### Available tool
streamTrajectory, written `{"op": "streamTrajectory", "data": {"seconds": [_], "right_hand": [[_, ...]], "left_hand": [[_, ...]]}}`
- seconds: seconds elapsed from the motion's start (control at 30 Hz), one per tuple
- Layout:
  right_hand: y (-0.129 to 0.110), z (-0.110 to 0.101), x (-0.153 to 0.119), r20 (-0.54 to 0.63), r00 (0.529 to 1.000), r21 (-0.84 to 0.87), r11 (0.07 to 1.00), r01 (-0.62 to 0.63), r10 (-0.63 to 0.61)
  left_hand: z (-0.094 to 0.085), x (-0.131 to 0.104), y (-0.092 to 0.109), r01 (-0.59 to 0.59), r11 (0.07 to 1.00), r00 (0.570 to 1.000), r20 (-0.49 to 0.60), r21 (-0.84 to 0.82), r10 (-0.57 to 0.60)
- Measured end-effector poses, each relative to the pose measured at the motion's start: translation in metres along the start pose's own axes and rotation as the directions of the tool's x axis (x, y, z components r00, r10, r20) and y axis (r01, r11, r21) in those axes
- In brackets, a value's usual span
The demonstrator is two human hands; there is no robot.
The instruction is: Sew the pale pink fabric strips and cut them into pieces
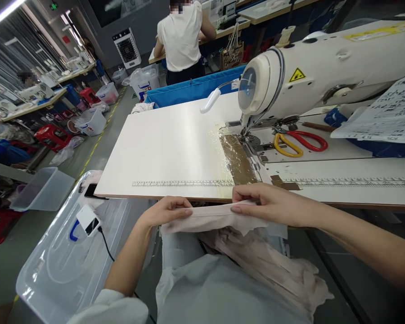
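Note:
A pale pink piece of fabric (216,220) stretches between my two hands just below the front edge of the sewing table (168,153). My left hand (170,211) pinches one end of a folded strip along its top. The other end is gripped between the thumb and fingers of my right hand (265,204). Loose folds of the cloth hang over my lap toward the lower right. Beyond my right hand stands a white sewing machine (297,76), its needle area above a brown-taped patch (238,157) of the table.
Scissors (302,141) with red and yellow handles lie beside the machine. A ruler strip (182,183) runs along the table's front. At left, a clear lidded bin (64,261) bears a white device (88,220) with a cable and a phone (95,191). A person (182,38) sits ahead.

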State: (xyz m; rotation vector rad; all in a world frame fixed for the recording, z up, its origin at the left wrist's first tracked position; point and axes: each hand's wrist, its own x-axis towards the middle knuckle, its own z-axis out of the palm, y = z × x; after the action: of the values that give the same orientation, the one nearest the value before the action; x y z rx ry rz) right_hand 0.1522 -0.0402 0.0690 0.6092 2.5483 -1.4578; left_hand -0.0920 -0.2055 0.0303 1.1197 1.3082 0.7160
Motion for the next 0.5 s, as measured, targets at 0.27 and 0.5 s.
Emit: {"op": "streamTrajectory", "data": {"seconds": [0.27,0.5], "right_hand": [[0.005,-0.004,-0.005,-0.006,0.999,-0.045,0.998,-0.035,0.034],[0.005,-0.008,-0.009,-0.027,0.999,-0.071,0.997,-0.023,0.021]], "left_hand": [[0.001,-0.014,-0.008,-0.067,0.997,0.996,-0.070,-0.048,0.063],[-0.007,-0.023,-0.009,0.008,1.000,1.000,-0.029,-0.013,-0.008]]}}
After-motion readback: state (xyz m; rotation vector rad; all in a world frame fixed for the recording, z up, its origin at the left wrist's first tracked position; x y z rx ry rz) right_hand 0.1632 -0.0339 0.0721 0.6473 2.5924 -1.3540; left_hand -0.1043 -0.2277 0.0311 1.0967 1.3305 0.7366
